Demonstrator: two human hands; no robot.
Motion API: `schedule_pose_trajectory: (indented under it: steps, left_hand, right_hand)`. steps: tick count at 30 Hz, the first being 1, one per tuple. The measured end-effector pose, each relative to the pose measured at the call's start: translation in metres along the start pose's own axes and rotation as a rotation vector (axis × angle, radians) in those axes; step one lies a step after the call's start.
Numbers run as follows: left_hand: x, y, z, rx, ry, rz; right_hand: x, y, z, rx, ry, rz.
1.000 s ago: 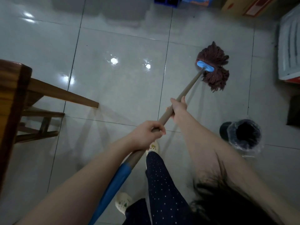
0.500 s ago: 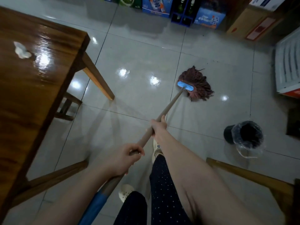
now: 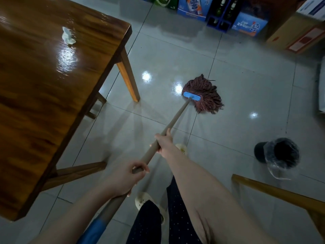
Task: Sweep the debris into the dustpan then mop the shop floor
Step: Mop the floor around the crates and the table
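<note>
A mop with a reddish-brown string head (image 3: 204,94) and a blue clamp lies on the glossy grey tiled floor (image 3: 237,81), just right of a table leg. Its tan handle (image 3: 177,117) runs back towards me and ends in a blue grip at the bottom edge. My right hand (image 3: 164,143) is wrapped around the handle about midway. Lower down, my left hand (image 3: 127,178) grips the same handle. No dustpan or debris on the floor is in view.
A wooden table (image 3: 44,85) with a crumpled tissue (image 3: 67,36) fills the left. A black bin with a clear liner (image 3: 279,154) stands at the right, a wooden chair part (image 3: 281,194) below it. Drink crates and cardboard boxes (image 3: 246,23) line the far wall.
The mop head has come back from the far right towards the table leg. The view has shifted so the table now fills the left. Both hands keep their hold on the handle.
</note>
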State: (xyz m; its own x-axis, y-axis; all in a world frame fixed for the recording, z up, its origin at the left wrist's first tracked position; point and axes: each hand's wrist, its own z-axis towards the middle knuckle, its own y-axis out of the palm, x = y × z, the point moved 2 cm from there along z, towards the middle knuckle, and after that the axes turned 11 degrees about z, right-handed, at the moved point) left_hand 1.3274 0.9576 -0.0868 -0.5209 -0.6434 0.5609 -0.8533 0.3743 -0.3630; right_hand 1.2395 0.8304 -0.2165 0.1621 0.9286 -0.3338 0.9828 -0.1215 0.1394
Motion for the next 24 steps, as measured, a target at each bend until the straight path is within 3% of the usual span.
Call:
schedule_pose_trajectory:
  steps: [6,13,24]
  left_hand:
    - [0.038,-0.013,0.040,0.025,0.001,0.046]
    - [0.117,-0.039,0.132,0.052,0.040,0.073]
    - [0.232,-0.044,0.261,0.074,0.045,-0.136]
  right_hand:
    - [-0.049,0.000,0.023,-0.013,0.013,-0.002]
    - [-0.162,-0.004,0.082,0.009,-0.009,-0.032]
    - [-0.324,-0.030,0.152,0.065,-0.102,-0.131]
